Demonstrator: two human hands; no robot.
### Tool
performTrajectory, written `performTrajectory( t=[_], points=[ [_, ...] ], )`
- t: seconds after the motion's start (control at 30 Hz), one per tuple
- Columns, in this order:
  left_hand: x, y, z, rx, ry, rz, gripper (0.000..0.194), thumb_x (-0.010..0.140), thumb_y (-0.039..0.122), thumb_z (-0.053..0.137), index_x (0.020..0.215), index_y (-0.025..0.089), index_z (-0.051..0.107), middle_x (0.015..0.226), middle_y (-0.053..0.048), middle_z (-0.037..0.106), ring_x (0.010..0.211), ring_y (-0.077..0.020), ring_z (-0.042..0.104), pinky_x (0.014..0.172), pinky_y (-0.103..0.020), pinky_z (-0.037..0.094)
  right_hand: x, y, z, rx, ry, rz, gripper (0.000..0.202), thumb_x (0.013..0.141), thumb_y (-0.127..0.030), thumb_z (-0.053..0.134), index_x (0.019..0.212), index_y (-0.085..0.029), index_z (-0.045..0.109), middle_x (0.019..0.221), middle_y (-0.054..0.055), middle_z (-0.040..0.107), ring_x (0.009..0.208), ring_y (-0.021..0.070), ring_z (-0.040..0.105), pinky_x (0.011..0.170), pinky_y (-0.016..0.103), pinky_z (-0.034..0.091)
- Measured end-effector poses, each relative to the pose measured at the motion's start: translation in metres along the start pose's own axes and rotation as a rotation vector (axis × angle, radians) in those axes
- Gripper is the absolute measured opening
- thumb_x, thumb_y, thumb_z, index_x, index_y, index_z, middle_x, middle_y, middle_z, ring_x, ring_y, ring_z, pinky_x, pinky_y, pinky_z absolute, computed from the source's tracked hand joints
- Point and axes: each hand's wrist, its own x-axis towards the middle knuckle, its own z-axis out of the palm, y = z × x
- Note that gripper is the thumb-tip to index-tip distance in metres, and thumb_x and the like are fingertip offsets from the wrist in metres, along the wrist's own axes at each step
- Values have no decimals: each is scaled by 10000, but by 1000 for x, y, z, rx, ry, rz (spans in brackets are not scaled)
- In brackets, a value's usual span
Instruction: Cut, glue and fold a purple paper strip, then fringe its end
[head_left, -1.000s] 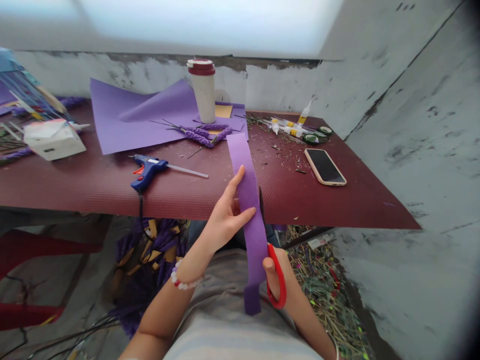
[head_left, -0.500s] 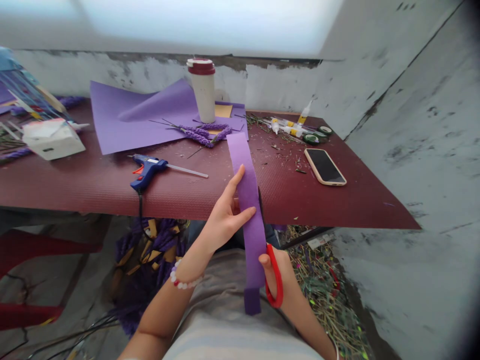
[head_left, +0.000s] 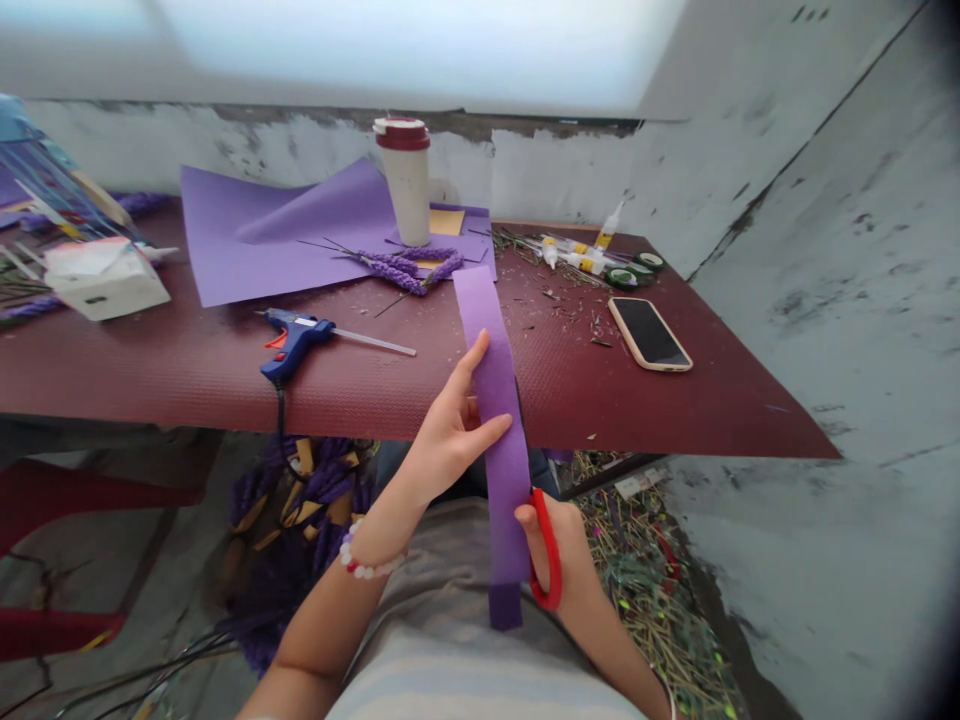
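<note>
A long purple paper strip (head_left: 499, 380) runs from over the table down to my lap, its lower end darker purple. My left hand (head_left: 450, 430) holds it, thumb and index finger lying on its front and the other fingers partly behind. At the strip's lower right edge, my right hand (head_left: 559, 550) is closed round the red handles of scissors (head_left: 553, 560). Most of the dark blades are hidden behind the strip; a thin part shows along its right edge.
On the dark red table (head_left: 450, 400) are a blue glue gun (head_left: 300, 340), a lidded cup (head_left: 407, 185), purple paper (head_left: 285, 240), braided purple stems (head_left: 405, 270), a phone (head_left: 651, 333) and small bottles (head_left: 585, 262). A white box (head_left: 109, 280) stands left.
The scissors and my right hand have shifted very slightly up and left along the strip's edge. My left hand has stayed in place.
</note>
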Motion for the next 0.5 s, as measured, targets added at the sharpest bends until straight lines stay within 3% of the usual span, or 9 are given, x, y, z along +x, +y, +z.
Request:
performTrajectory(
  t=[0.17, 0.27, 0.4, 0.5],
  points=[
    [-1, 0, 0, 22, -5, 2, 940, 868, 320, 797, 1644, 368, 268, 1444, -75, 607, 887, -197, 674, 715, -306, 597, -2, 3, -1, 21, 23, 15, 741, 842, -934, 340, 604, -236, 413, 510, -32, 420, 481, 112, 320, 430, 248, 256],
    [-2, 0, 0, 13, 1, 9, 932, 862, 305, 804, 1636, 369, 289, 1537, -75, 535, 897, -192, 675, 736, -316, 609, -4, 10, 2, 104, 53, 14, 740, 848, -927, 344, 661, -228, 497, 567, -4, 510, 508, 138, 420, 468, 266, 360],
    [-3, 1, -1, 28, -4, 12, 927, 868, 300, 799, 1637, 369, 286, 1463, -78, 595, 849, -176, 663, 708, -306, 614, -3, 16, 5, 327, 76, 23, 841, 705, -1022, 384, 917, -236, 594, 798, 64, 658, 650, 219, 608, 604, 330, 526],
    [-4, 1, -1, 36, -43, 1, 942, 868, 315, 799, 1642, 376, 265, 1385, -76, 641, 826, -175, 665, 701, -313, 624, -2, 13, 2, 405, 73, 17, 899, 624, -1048, 434, 1021, -253, 571, 878, 64, 652, 694, 230, 623, 622, 343, 547]
  ],
)
